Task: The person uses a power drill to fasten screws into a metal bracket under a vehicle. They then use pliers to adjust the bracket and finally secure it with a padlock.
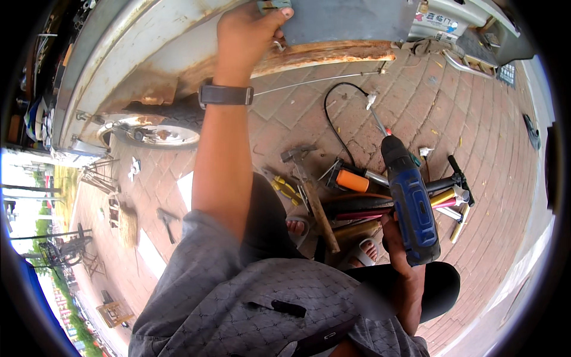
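Leftward from drill [412,205]: hammer [316,205], pliers [287,190].

Single wide fisheye head view: close, from above and behind left hand [248,34] and right hand [397,247], facing steeply down onto brick paving [493,178].

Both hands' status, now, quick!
Left hand: closed on a small grey-green piece beside the metal panel.
Right hand: closed, holding the blue drill.

Blue-black drill [411,205] in the right grip [399,247]
The left grip [247,35] is beside a grey panel [351,21] above a rusty sill [333,55]; a hammer [317,208] and yellow-handled pliers [286,189] lie near sandalled feet [369,250].
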{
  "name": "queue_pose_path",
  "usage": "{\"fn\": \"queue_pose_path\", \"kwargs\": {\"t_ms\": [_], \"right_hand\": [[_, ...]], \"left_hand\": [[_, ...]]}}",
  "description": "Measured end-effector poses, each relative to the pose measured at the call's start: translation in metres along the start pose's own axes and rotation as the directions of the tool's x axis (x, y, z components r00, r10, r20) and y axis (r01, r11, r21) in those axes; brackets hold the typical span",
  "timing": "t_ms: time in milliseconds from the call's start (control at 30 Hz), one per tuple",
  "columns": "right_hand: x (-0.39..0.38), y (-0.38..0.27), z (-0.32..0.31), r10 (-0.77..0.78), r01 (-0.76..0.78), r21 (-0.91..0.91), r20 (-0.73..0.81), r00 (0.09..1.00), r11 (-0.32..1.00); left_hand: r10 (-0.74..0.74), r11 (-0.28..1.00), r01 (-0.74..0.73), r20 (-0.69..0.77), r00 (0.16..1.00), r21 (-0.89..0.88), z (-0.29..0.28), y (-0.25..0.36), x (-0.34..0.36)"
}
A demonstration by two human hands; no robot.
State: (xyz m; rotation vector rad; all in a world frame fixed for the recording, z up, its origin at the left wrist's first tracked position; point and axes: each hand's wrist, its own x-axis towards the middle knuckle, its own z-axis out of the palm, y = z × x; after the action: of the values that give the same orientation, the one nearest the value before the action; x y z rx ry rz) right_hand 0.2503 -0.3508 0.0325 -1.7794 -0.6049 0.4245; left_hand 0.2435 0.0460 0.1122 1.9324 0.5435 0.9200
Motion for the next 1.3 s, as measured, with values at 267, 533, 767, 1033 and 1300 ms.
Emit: {"fn": "queue_pose_path", "kwargs": {"t_ms": [267,533,767,1033,1300], "right_hand": [[0.001,-0.005,0.002,0.139,-0.136,0.117,-0.021,0.99,0.984],[0.004,-0.013,0.009,0.193,-0.191,0.109,-0.007,0.981,0.975],[0.008,-0.005,0.017,0.181,-0.182,0.023,0.044,0.982,0.983],[0.014,0.005,0.025,0.095,-0.083,-0.126,0.098,0.991,0.989],[0.012,0.001,0.034,0.08,-0.065,-0.097,0.165,0.983,0.993]], "left_hand": [[0.004,0.99,0.005,-0.063,0.998,0.138,0.003,0.003,-0.002],[0.046,0.97,-0.029,-0.066,0.997,0.243,0.002,0.001,-0.002],[0.077,0.977,-0.063,-0.064,0.995,0.203,0.002,0.002,-0.005],[0.117,0.907,-0.081,-0.063,0.991,0.413,0.003,0.001,-0.002],[0.165,0.893,-0.124,-0.059,0.984,0.432,-0.001,-0.019,0.002]]}}
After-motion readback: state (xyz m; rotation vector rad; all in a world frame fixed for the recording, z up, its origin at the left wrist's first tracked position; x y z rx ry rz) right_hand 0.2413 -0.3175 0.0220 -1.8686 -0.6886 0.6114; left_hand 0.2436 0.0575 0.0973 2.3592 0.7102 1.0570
